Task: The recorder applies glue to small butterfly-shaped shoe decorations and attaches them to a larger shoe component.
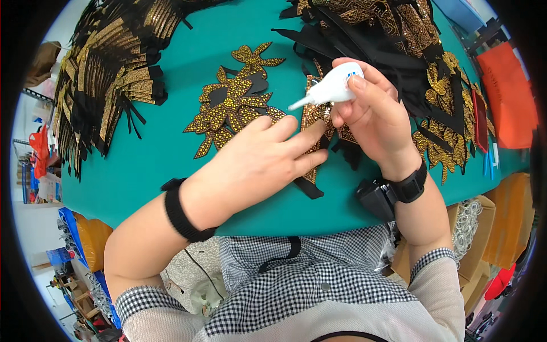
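Note:
My right hand (383,117) is closed round a small white squeeze bottle (331,88) with a thin nozzle. Its tip points left and down, above the table. My left hand (253,162) lies palm down, thumb and index finger apart, on a black strip with gold beads (310,118). Part of that strip is hidden under the fingers. A flower-shaped black appliqué with gold beads (236,105) lies just beyond my left hand, its near edge partly covered.
A pile of gold-and-black strips (108,80) covers the left of the green table (194,34). Black ribbons (370,62) and more gold appliqués (444,137) lie at the right, near an orange-red sheet (507,94). Cardboard boxes (510,219) stand beyond the right edge.

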Demonstrator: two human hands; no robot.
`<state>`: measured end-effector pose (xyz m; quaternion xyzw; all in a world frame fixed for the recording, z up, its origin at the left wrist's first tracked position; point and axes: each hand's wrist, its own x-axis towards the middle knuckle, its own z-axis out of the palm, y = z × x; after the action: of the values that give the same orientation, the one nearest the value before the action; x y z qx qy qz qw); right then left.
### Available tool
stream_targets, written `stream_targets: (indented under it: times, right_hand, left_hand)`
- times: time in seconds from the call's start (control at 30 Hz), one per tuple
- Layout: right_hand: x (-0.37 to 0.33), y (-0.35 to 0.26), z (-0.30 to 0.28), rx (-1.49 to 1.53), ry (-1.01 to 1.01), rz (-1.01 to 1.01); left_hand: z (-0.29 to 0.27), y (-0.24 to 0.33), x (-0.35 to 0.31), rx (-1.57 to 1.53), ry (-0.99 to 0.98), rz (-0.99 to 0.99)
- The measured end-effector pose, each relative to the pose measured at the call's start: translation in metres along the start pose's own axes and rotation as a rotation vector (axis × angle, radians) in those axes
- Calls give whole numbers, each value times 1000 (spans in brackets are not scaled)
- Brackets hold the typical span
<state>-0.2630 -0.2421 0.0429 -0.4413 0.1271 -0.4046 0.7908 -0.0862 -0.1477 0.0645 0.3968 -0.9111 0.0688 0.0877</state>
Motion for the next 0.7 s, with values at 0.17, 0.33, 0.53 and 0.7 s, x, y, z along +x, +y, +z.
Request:
stream_targets:
  times: [0.17, 0.33, 0.53, 0.7]
  right_hand:
    - [0, -7, -5, 15, 21, -60]
    - [2, -6, -11, 4, 30, -86]
    - [4, -1, -9, -44, 75, -88]
    - [2, 5, -4, -118, 48, 82]
  left_hand:
    - [2, 3, 7, -3, -63, 73]
    - [-15, 11, -22, 49, 80, 24]
    - [-15, 32, -92, -130, 211, 7]
    - [-11, 28, -126, -423, -116, -118]
